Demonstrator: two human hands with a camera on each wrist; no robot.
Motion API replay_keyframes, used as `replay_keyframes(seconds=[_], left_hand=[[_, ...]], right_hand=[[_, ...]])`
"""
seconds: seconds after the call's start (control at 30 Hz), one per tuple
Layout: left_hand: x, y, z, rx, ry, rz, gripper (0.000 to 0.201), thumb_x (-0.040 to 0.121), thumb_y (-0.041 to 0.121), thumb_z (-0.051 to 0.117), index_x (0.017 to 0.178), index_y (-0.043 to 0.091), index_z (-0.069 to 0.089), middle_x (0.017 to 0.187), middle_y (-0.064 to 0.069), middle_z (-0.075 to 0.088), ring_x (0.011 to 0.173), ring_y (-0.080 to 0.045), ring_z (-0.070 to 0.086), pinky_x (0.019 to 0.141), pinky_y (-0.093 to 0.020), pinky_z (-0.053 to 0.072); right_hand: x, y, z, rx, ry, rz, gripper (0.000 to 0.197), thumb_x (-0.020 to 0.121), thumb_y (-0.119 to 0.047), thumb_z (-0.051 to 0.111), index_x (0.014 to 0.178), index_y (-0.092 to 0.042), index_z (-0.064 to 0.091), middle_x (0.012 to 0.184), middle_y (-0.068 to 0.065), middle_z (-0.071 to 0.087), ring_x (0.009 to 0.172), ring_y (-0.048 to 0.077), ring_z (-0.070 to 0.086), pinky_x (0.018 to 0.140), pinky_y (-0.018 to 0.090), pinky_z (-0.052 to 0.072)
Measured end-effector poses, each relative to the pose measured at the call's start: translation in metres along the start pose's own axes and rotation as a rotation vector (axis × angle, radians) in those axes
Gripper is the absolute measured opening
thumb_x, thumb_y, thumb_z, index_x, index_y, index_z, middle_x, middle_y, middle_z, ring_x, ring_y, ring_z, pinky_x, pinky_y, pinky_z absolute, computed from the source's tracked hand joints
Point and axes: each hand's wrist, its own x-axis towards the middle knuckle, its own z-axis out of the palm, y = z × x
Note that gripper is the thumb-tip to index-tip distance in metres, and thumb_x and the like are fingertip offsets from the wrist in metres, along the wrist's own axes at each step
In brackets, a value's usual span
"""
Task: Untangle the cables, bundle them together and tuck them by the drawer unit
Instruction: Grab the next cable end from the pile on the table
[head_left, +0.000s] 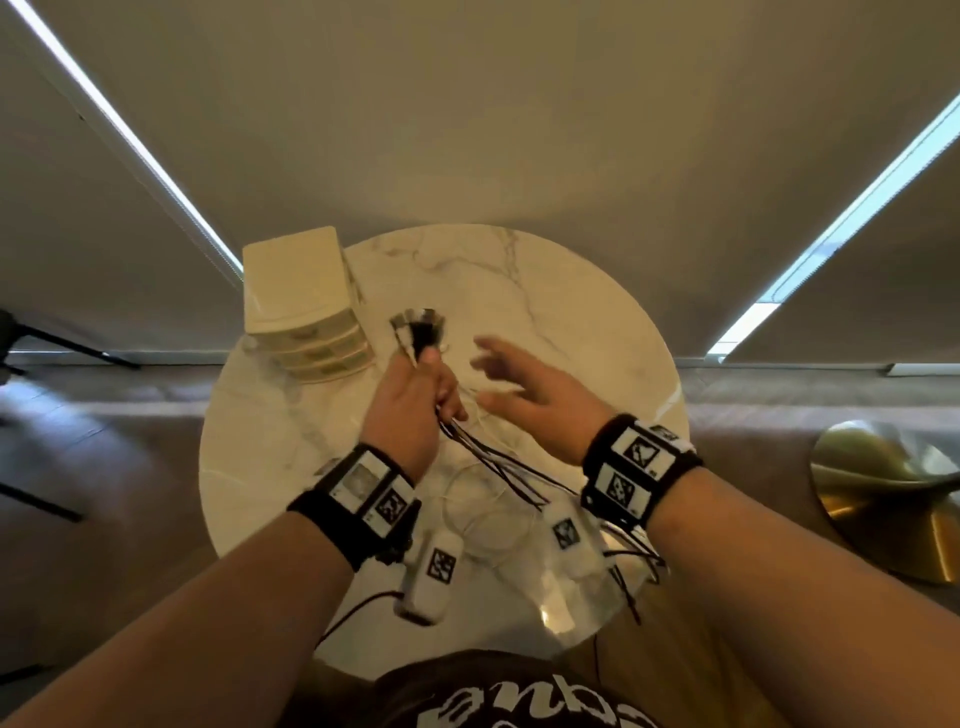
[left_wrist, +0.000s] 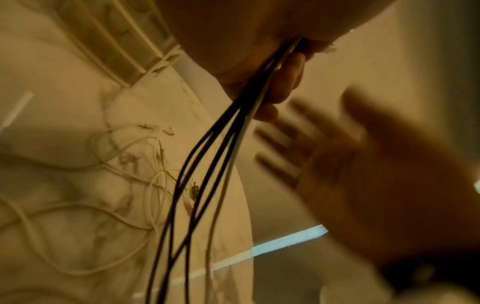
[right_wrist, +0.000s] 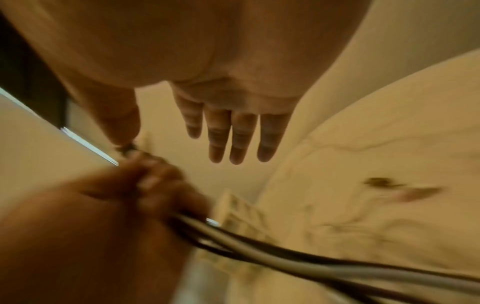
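Several cables (head_left: 498, 465) sit in the left hand's (head_left: 410, 400) grip; right hand (head_left: 535, 395) spread.

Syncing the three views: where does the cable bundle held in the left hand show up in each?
Head: cable bundle runs from the left hand at centre down-right toward the right wrist.
Left wrist: bundle hangs from the palm at top centre down to the bottom edge.
Right wrist: bundle leaves the blurred left hand at lower left, sweeping to the bottom right.
Shared landmark: the drawer unit.
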Motion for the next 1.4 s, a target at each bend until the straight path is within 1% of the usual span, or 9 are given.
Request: replay_keyframes(seconds=[0.23,0.5,0.63,0.7,0.8,0.9,1.07,1.2,1.4], left_hand=[[-0.013,0.011,0.003,0.449,-0.248,0.1,0.039,0.103,0.0,0.049,0.098,0.039,0.048,0.09,0.022,0.051,0.078,0.007,0.053,0.07,-0.004,0.046],[-0.015,0.017,0.008,0.22,-0.283,-0.041,0.021,0.101,0.006,0.044,0.103,0.023,0.055,0.101,-0.035,0.066,0.083,-0.048,0.063,0.073,-0.06,0.055],[-0.013,0.009,0.006,-0.027,-0.237,-0.233,0.03,0.108,0.012,0.044,0.096,0.039,0.05,0.099,0.009,0.062,0.089,0.0,0.064,0.087,-0.025,0.054],[-0.006,0.018,0.01,-0.239,-0.143,-0.392,0.038,0.107,0.01,0.045,0.094,0.045,0.045,0.098,0.023,0.048,0.087,0.018,0.059,0.088,-0.007,0.045],[0.011,0.02,0.0,-0.507,-0.09,-0.333,0.02,0.102,0.028,0.048,0.083,0.033,0.052,0.073,0.014,0.045,0.062,-0.005,0.057,0.074,-0.031,0.049],[0.032,0.016,-0.027,-0.758,0.141,-0.38,0.018,0.09,0.022,0.053,0.073,0.022,0.045,0.057,0.007,0.029,0.043,-0.01,0.026,0.046,-0.024,0.029],[0.043,0.011,-0.091,-0.811,0.5,-0.341,0.029,0.083,0.028,0.055,0.062,0.024,0.036,0.06,0.007,0.019,0.047,-0.013,0.014,0.044,-0.027,0.014],[0.036,-0.014,-0.103,-0.702,0.498,-0.428,0.04,0.096,0.027,0.054,0.062,0.024,0.034,0.062,0.007,0.019,0.047,-0.013,0.012,0.04,-0.026,0.015],[0.042,-0.039,-0.109,-0.451,0.291,-0.55,0.04,0.104,0.037,0.053,0.069,0.023,0.039,0.059,0.006,0.023,0.047,-0.011,0.014,0.039,-0.025,0.014]], right_hand=[[0.018,-0.067,0.013,-0.091,0.191,-0.223,0.058,0.092,-0.038,0.072,0.141,-0.043,0.043,0.107,-0.011,0.069,0.095,0.008,0.067,0.09,0.034,0.056],[0.021,-0.051,0.015,-0.313,0.176,-0.286,0.022,0.102,-0.027,0.056,0.122,-0.025,0.064,0.113,-0.012,0.065,0.099,0.001,0.055,0.083,0.013,0.041],[0.021,-0.051,0.019,-0.23,0.219,-0.33,0.023,0.101,-0.025,0.054,0.122,-0.021,0.064,0.118,-0.007,0.066,0.106,0.006,0.059,0.095,0.026,0.048],[0.021,-0.048,0.023,0.048,0.184,-0.25,0.039,0.101,-0.031,0.06,0.139,-0.028,0.049,0.128,-0.006,0.064,0.109,0.005,0.065,0.093,0.022,0.052],[0.018,-0.028,0.029,0.383,-0.038,0.105,0.048,0.094,-0.044,0.071,0.134,-0.031,0.051,0.101,0.003,0.073,0.072,0.019,0.071,0.063,0.03,0.055],[0.01,0.01,0.036,-0.093,-0.266,0.256,0.033,0.09,-0.058,0.069,0.085,-0.025,0.068,0.063,-0.006,0.061,0.053,0.011,0.053,0.056,0.028,0.043],[-0.024,0.096,0.045,-0.3,-0.423,0.584,0.053,0.086,-0.075,0.057,0.071,-0.024,0.064,0.064,-0.003,0.061,0.059,0.017,0.055,0.064,0.031,0.046],[-0.025,0.141,0.042,-0.671,-0.507,0.619,0.053,0.086,-0.076,0.055,0.084,-0.025,0.067,0.083,-0.002,0.068,0.079,0.019,0.066,0.075,0.032,0.052],[0.023,0.11,0.013,-0.264,-0.234,0.523,0.053,0.082,-0.078,0.061,0.105,-0.033,0.074,0.1,-0.012,0.072,0.097,0.014,0.065,0.091,0.035,0.05]])
